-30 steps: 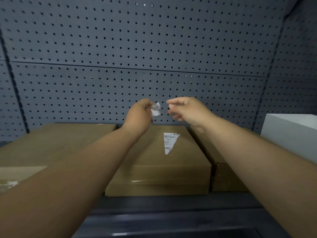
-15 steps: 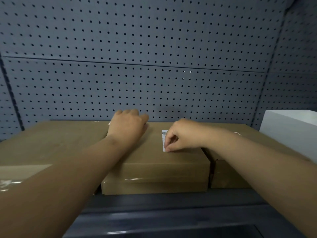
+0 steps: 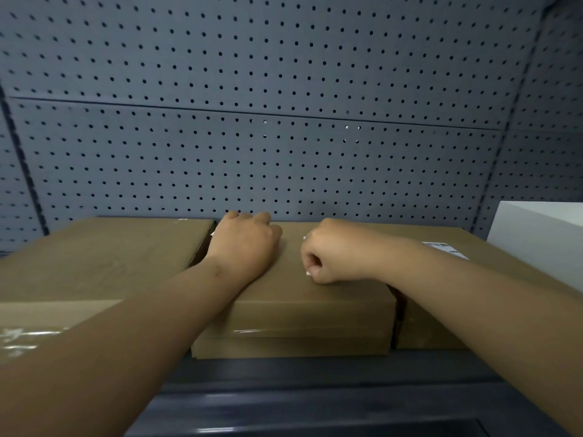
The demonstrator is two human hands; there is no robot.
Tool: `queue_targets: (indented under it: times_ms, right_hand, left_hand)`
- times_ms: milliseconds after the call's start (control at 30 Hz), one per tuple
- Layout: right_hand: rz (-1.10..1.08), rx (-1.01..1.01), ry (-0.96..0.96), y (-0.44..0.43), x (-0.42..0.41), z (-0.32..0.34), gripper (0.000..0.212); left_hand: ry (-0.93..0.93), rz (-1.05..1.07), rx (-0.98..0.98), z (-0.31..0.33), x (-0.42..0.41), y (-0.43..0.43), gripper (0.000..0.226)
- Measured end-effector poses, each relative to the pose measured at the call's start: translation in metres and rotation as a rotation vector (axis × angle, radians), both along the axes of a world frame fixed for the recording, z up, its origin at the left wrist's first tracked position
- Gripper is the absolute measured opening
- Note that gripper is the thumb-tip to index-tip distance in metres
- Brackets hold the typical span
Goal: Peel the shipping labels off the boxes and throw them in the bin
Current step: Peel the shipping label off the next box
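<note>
The right hand [image 3: 334,252] hid most of the label [image 3: 307,273] it pinched, leaving white slivers. Whether the left hand [image 3: 243,244] held the scrap [image 3: 213,234] at the box's [image 3: 315,305] back-left corner was unclear. The second label's [image 3: 441,246] print was unreadable; the white box [image 3: 536,234] was cut off.

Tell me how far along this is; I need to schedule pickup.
Done: left box looks bare on top. In hand: right hand pinches the label remnant on the middle box; left hand seems to hold a scrap. Left: the shipping label on the right box, then binning; no bin in view.
</note>
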State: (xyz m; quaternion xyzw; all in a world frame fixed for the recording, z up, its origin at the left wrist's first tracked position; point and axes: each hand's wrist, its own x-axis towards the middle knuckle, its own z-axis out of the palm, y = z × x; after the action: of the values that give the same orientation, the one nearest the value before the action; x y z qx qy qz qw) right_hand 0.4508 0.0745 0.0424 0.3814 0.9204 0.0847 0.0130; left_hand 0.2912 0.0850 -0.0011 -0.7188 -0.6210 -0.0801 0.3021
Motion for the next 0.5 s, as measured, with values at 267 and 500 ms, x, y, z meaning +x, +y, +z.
queue_targets:
  times_ms: [267,500]
  right_hand:
    - [-0.251,-0.154,0.398,0.034,0.021,0.011,0.014]
    - [-0.225,-0.416,0.437,0.023,0.017,0.012,0.022]
  left_hand:
    - [0.001,-0.019,-0.043,0.000,0.002,0.003,0.033]
    - [-0.008,-0.011,-0.053,0.000,0.003,0.004,0.031]
